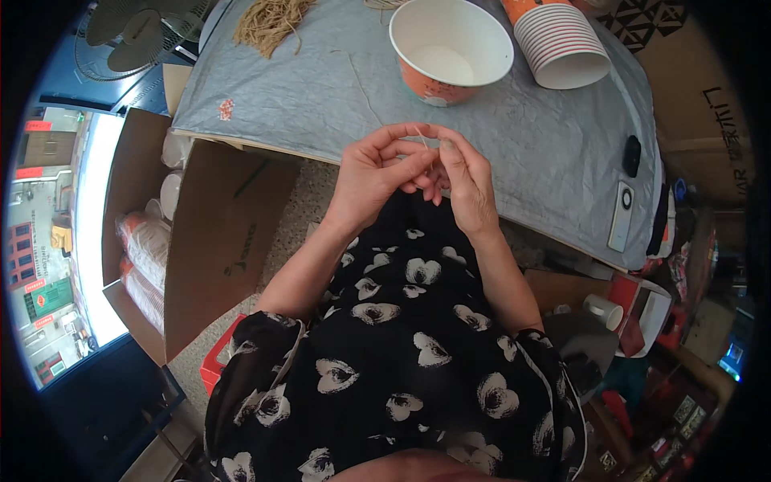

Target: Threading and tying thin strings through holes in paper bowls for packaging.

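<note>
My left hand [363, 175] and my right hand [471, 191] meet just over the table's near edge. Their fingertips pinch together around a thin pale string [422, 138], a short piece of which shows between them. The string's lower part is hidden by my fingers. Beyond my hands, a loose strand [359, 80] lies on the grey table cover [297, 108]. A bundle of tan strings [271, 26] rests at the far edge. To its right stands a large orange paper bucket [438, 90] with a white inside.
A stack of paper buckets [562, 48] lies at the far right. On the table's right side are a white remote control [621, 215] and a small black object [632, 156]. An open cardboard box [217, 241] with wrapped packs stands at left, below a fan [132, 36].
</note>
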Motion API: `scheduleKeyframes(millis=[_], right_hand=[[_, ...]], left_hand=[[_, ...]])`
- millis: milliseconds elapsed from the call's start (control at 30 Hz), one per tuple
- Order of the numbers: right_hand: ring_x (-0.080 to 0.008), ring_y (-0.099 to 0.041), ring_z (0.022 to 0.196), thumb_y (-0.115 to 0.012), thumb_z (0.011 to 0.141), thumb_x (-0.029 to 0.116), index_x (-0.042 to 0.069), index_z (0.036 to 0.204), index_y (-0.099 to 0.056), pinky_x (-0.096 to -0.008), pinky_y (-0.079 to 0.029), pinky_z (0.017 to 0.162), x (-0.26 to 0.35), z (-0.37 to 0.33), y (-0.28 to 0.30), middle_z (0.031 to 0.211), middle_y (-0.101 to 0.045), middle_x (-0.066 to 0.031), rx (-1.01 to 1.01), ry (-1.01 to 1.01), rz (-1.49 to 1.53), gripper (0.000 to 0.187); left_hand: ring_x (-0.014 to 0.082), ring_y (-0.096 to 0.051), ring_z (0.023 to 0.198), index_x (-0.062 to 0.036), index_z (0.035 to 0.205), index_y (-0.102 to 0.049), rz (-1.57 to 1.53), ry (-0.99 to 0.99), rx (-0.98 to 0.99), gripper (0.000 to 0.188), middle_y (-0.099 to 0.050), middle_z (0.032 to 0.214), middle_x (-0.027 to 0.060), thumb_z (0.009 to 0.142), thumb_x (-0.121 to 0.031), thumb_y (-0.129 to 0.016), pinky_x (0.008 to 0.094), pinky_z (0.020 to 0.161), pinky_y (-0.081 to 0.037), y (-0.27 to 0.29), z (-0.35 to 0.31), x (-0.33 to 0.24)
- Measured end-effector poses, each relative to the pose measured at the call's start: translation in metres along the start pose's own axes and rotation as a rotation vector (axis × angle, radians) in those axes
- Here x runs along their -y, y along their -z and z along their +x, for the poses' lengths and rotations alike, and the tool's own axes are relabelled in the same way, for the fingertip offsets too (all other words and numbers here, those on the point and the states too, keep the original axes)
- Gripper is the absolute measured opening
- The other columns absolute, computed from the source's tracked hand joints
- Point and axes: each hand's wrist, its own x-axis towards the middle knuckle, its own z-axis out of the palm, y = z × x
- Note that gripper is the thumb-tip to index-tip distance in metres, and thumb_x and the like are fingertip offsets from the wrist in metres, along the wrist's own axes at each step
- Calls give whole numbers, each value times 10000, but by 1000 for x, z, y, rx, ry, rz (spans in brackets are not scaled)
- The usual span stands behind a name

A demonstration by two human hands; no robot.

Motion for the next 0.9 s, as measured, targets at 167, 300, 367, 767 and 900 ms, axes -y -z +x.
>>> scheduleKeyframes(millis=[167,300,367,767,900], right_hand=[[-39,-496,595,-506,1065,286,1,1179,-597,-193,-392,513,-2,-11,2,756,-594,6,-100,93,-80,320],[-3,-387,578,-665,979,147,-6,1081,-645,-199,-315,511,-8,-15,3,658,-481,75,-224,217,-150,185],[4,-358,572,-705,948,108,-12,1048,-665,-204,-292,507,-8,-17,7,632,-442,93,-240,253,-202,160],[17,-342,586,-721,932,90,-3,981,-731,-185,-255,515,0,-34,22,650,-461,124,-255,178,-204,106],[18,-338,583,-721,927,78,-6,991,-727,-182,-257,514,-5,-35,27,646,-447,128,-284,179,-179,106]], left_hand=[[76,-670,690,-6,1205,-660,-23,4,-31,326,-739,934,48,916,-134,-740,173,562,-475,-8,3,11],[100,-688,697,-16,1106,-705,-68,22,-54,243,-740,917,52,922,-170,-740,190,569,-486,-9,3,18],[106,-692,710,-20,1089,-705,-68,10,-54,231,-739,915,52,929,-183,-733,198,578,-490,-11,2,17],[123,-702,761,-8,1015,-701,-49,47,45,154,-728,892,64,936,-139,-721,214,642,-546,-14,2,30],[117,-697,758,-10,1010,-712,-86,69,50,148,-734,894,65,941,-141,-713,215,644,-543,-16,5,36]])
